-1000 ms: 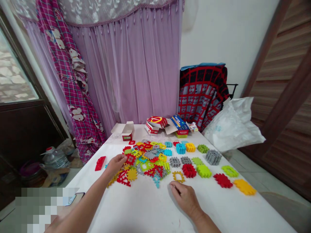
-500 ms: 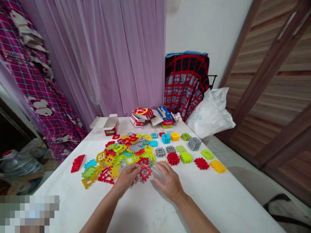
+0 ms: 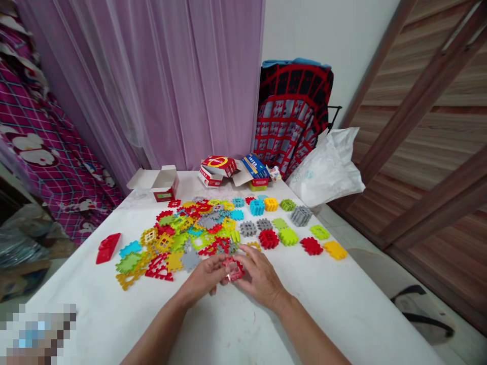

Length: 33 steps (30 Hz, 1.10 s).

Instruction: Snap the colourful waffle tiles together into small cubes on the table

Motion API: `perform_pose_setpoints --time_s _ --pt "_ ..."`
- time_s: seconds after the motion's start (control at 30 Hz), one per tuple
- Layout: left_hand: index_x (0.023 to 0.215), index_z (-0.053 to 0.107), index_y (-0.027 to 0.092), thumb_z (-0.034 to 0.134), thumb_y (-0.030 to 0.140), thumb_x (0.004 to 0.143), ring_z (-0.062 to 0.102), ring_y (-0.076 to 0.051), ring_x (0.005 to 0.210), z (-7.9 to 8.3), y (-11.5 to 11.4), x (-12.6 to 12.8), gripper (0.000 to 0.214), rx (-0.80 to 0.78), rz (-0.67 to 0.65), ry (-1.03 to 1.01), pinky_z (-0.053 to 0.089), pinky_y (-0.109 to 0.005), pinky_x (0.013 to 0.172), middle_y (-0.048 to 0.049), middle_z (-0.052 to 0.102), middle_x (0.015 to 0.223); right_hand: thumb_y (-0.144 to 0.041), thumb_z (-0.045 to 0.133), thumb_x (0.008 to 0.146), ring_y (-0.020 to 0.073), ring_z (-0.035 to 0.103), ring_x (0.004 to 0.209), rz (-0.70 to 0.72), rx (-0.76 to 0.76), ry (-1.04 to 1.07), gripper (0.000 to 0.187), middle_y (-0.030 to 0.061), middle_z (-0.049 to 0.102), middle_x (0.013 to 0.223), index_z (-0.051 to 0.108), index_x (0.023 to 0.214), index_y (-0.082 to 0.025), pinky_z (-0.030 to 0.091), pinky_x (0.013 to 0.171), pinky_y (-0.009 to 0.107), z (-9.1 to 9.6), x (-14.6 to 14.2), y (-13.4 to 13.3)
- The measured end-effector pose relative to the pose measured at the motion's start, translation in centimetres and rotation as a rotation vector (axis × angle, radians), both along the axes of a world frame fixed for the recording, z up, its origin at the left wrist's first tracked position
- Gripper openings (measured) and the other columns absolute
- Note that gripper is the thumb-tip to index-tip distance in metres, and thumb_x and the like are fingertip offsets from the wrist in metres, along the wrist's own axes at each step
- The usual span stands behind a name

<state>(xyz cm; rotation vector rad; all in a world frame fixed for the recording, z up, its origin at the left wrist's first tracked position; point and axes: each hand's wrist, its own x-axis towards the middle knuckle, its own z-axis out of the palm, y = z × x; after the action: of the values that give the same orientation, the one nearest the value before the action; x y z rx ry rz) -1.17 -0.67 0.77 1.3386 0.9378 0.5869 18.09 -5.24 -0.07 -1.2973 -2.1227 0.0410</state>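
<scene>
A red plastic building piece (image 3: 235, 268) with a notched edge and an open centre is between my hands, above the front of the white table. My left hand (image 3: 207, 276) pinches its left side. The fingers of my right hand (image 3: 262, 279) close on its right side. Just beyond my hands lies a heap of notched building pieces (image 3: 209, 220) in red, yellow, green, grey and blue. To the right are a red stack (image 3: 268, 239), a lime green stack (image 3: 288, 236) and a grey stack (image 3: 248, 229) of similar pieces.
A tall grey stack (image 3: 301, 216), a flat red piece (image 3: 311, 246) and a yellow piece (image 3: 335, 250) lie near the table's right edge. A red slanted piece (image 3: 108, 248) is at the left. Open boxes (image 3: 166, 185) stand at the back, and a white bag (image 3: 327, 170) leans at the right.
My right hand, apart from the red piece before, has moved in and now grips it together with my left. The piece has tilted and come nearer to me. The view has shifted slightly.
</scene>
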Motion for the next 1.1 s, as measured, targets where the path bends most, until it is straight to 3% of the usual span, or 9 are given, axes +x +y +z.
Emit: perform_pose_setpoints --time_s 0.27,0.63,0.87,1.0,1.1 --pt "0.116 0.056 0.016 0.072 0.051 0.063 0.055 -0.012 0.059 -1.6 0.3 0.3 0.066 -0.022 0.066 -0.064 0.040 -0.019 0.040 0.0037 0.055 0.064 -0.026 0.069 0.073 0.0236 0.057 0.109 0.016 -0.084 0.026 0.055 0.0109 0.061 0.119 0.052 0.125 -0.017 0.047 0.094 0.040 0.4 -0.2 -0.1" --pt "0.111 0.053 0.018 0.072 0.051 0.063 0.057 -0.012 0.059 -2.1 0.3 0.5 0.061 -0.049 0.100 -0.056 0.040 -0.018 0.038 0.0036 0.057 0.067 -0.035 0.069 0.076 0.0234 0.061 0.094 -0.227 0.010 0.102 0.044 0.0100 0.065 0.101 0.055 0.114 -0.017 0.050 0.082 0.036 -0.5 -1.0 0.0" --pt "0.121 0.056 0.017 0.064 0.054 0.068 0.046 -0.007 0.044 -1.9 0.1 0.4 0.065 -0.034 0.172 -0.033 0.036 -0.017 0.036 0.0077 0.049 0.055 -0.031 0.061 0.083 0.0212 0.061 0.088 -0.095 0.009 0.014 0.032 0.0078 0.066 0.096 0.058 0.113 -0.020 0.051 0.079 0.035 0.9 0.1 -0.6" --pt "0.120 0.061 0.014 0.060 0.054 0.071 0.041 -0.007 0.043 -1.2 -0.3 0.4 0.063 -0.021 0.087 0.030 0.035 -0.017 0.037 0.0081 0.045 0.049 -0.027 0.064 0.081 0.0253 0.054 0.111 0.010 0.024 -0.086 0.043 0.0102 0.060 0.121 0.057 0.123 -0.024 0.046 0.094 0.042 2.1 1.2 -0.7" --pt "0.117 0.064 0.016 0.061 0.052 0.072 0.042 -0.007 0.046 -0.6 -0.7 0.3 0.058 0.015 0.006 0.055 0.034 -0.017 0.038 0.0068 0.047 0.053 -0.024 0.067 0.078 0.0242 0.053 0.111 0.091 -0.049 -0.149 0.041 0.0068 0.062 0.119 0.059 0.118 -0.026 0.045 0.093 0.040 2.6 1.2 -0.9"
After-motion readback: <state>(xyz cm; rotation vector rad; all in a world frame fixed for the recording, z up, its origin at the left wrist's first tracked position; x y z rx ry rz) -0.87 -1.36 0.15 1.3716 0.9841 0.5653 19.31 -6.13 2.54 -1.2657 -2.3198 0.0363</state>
